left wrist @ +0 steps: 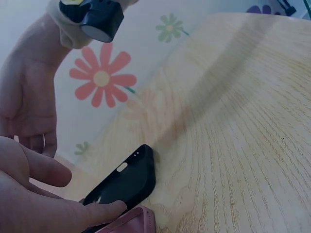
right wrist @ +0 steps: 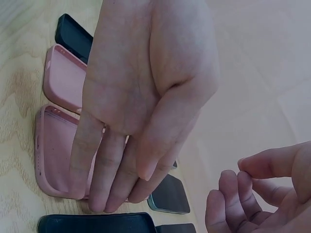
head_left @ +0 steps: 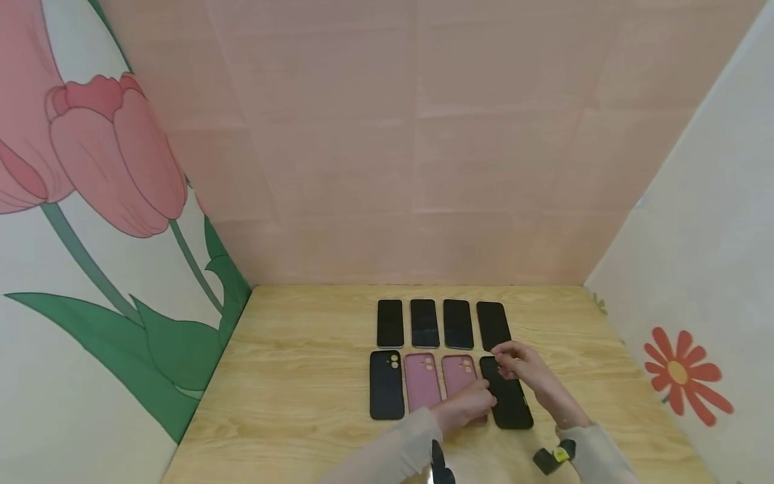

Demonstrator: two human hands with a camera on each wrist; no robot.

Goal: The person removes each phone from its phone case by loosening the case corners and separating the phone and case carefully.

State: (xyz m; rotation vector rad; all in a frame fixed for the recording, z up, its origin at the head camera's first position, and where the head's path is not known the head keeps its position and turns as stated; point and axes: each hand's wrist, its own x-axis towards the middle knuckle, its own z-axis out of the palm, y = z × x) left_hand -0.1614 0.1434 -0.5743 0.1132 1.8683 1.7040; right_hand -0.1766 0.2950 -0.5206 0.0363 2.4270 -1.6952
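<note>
Phone cases lie in a row: a black case (head_left: 386, 385) at the left, a pink case (head_left: 422, 383), a second pink case (head_left: 457, 371), and a black case (head_left: 512, 405) at the right. My left hand (head_left: 464, 406) hangs over the second pink case, its fingers extended towards the right-hand black case; whether they touch it I cannot tell. Loosely bent fingers hold nothing in my right hand (head_left: 527, 368), above that black case's far end. In the left wrist view, the black case (left wrist: 129, 179) shows its hollow inside, partly hidden by my left hand (left wrist: 39, 194).
Behind the cases, several dark phones form a second row: a phone (head_left: 390, 323), another phone (head_left: 424, 323), a third phone (head_left: 457, 324), and a phone (head_left: 493, 325) nearest my right hand. The wooden table (head_left: 290, 376) meets a pink back wall (head_left: 411, 168) and flowered side walls.
</note>
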